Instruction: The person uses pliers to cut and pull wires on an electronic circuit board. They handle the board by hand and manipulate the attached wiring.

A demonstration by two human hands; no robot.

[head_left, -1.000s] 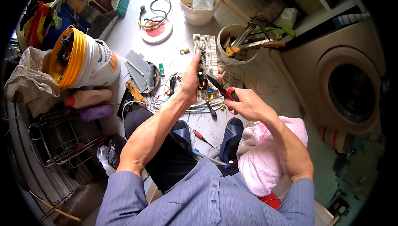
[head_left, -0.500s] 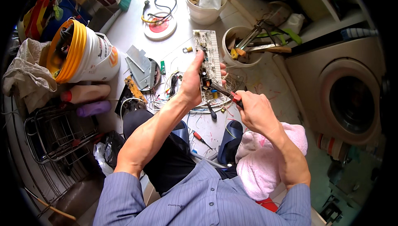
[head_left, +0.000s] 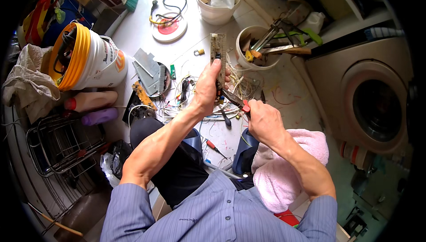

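My left hand grips a long circuit board, thumb on the component side and fingertips round its right edge. The board stands steeply on end, turned partly edge-on. In my closed right hand is a pair of pliers with red handles. Their jaws reach the lower part of the board, touching or nearly so; what they bite on is too small to tell. Below the board a black-handled screwdriver lies on the floor among loose wires. A red-handled screwdriver rests between my slippers.
Left stands a white and yellow bucket; right, a tool bucket before a washing machine. Grey metal plates, a brass padlock and a coiled power cord lie ahead. A pink towel covers my right knee.
The circuit board has turned, showing less of its component face and white edge strip. My right hand and the pliers have shifted left and slightly down, closer to the left hand.
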